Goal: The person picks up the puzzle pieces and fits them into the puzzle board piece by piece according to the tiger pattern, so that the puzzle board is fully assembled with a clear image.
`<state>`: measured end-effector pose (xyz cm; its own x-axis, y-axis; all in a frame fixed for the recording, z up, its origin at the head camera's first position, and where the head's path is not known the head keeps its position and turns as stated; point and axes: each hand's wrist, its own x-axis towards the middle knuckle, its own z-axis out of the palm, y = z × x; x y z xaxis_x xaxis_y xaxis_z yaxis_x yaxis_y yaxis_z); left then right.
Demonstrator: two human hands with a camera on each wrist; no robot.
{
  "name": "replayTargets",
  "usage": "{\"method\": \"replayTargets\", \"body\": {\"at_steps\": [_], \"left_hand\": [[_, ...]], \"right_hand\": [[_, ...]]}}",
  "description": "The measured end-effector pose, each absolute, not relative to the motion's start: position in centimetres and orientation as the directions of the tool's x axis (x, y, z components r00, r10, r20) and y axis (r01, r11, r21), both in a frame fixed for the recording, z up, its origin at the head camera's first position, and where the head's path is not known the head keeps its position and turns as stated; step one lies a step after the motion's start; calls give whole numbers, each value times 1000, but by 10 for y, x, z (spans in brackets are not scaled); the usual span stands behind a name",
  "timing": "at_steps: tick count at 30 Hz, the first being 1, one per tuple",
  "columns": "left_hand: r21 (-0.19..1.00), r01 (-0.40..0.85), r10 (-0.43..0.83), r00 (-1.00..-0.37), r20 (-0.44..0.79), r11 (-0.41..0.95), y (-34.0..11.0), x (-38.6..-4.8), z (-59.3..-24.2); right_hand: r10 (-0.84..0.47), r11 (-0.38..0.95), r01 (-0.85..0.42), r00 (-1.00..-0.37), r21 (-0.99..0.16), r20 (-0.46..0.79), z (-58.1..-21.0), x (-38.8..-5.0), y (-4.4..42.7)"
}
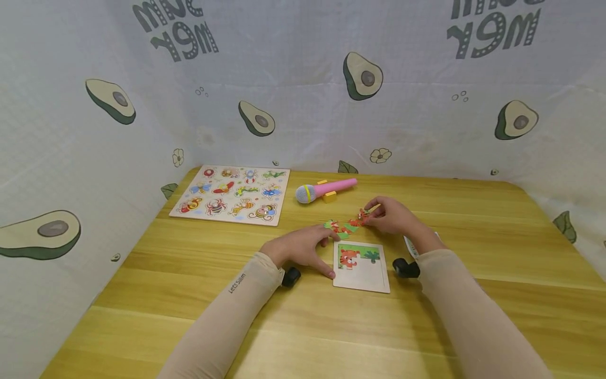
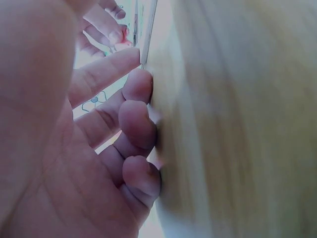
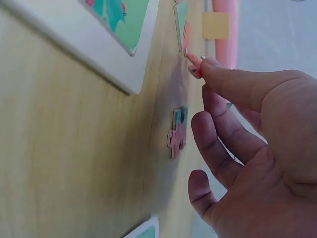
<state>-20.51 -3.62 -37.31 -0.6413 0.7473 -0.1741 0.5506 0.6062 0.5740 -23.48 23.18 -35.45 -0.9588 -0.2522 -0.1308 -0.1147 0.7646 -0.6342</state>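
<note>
My right hand [image 1: 390,215] pinches a small red-orange jigsaw piece [image 3: 195,71] between thumb and index finger, above the far side of the table. Just left of it lies a loose cluster of red and green jigsaw pieces [image 1: 342,228]. My left hand [image 1: 303,246] rests at the left side of a square puzzle board [image 1: 362,279], its thumb and index finger touching the edge. Set in the board's upper part are pieces with an orange animal [image 1: 349,257] and a green plant [image 1: 372,256]. In the right wrist view another piece [image 3: 178,131] lies on the table below my right fingers.
A pink toy microphone [image 1: 326,189] with a yellow-orange stand lies beyond the pieces. At the back left is a wooden insect puzzle board [image 1: 232,195]. A white-edged card or board [image 1: 411,246] is partly hidden under my right wrist. A printed curtain [image 1: 303,131] borders the table.
</note>
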Motion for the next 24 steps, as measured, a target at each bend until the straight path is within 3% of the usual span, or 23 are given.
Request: {"method": "replayTargets", "body": {"at_steps": [24], "left_hand": [[572,562,754,-637,-162,598,-37,-206,-377]], "right_hand": [[-372,655,-116,-910,-747,-185,-338,-169,240]]}}
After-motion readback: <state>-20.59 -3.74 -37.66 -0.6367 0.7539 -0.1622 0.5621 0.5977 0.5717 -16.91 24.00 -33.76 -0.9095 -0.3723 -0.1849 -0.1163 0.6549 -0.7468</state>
